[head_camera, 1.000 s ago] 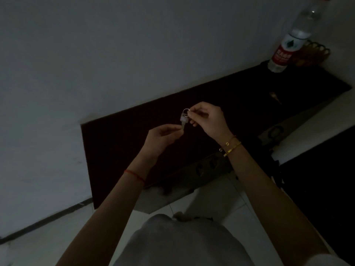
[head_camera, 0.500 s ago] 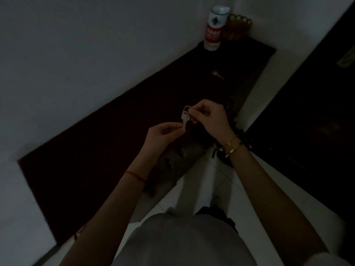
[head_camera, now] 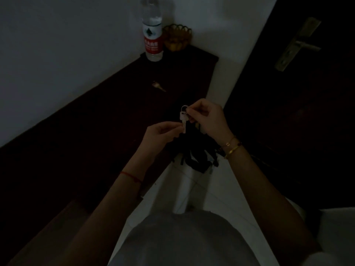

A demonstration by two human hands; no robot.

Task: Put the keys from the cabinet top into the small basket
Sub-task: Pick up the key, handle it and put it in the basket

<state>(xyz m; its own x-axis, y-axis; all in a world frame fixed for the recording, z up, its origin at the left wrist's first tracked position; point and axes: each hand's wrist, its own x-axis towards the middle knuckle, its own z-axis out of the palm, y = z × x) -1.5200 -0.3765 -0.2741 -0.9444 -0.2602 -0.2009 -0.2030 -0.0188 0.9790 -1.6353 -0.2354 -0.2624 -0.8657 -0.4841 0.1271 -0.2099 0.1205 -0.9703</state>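
Observation:
A silver key on a ring [head_camera: 183, 120] hangs between my hands above the near edge of the dark cabinet top [head_camera: 107, 123]. My right hand [head_camera: 206, 117] pinches the ring from the right. My left hand [head_camera: 161, 134] pinches the key's blade from below left. A second, brass-coloured key [head_camera: 158, 86] lies on the cabinet top farther back. The small woven basket [head_camera: 177, 38] stands at the cabinet's far end, in the wall corner.
A clear water bottle with a red label [head_camera: 152, 37] stands just left of the basket. A dark door with a metal handle [head_camera: 299, 45] is on the right. A black bundle [head_camera: 197, 152] hangs off the cabinet edge below my hands. The room is dim.
My view has swung to the right and nearer the cabinet's far end, so the bottle and basket sit closer to centre and the door has appeared. Both hands keep their hold on the key.

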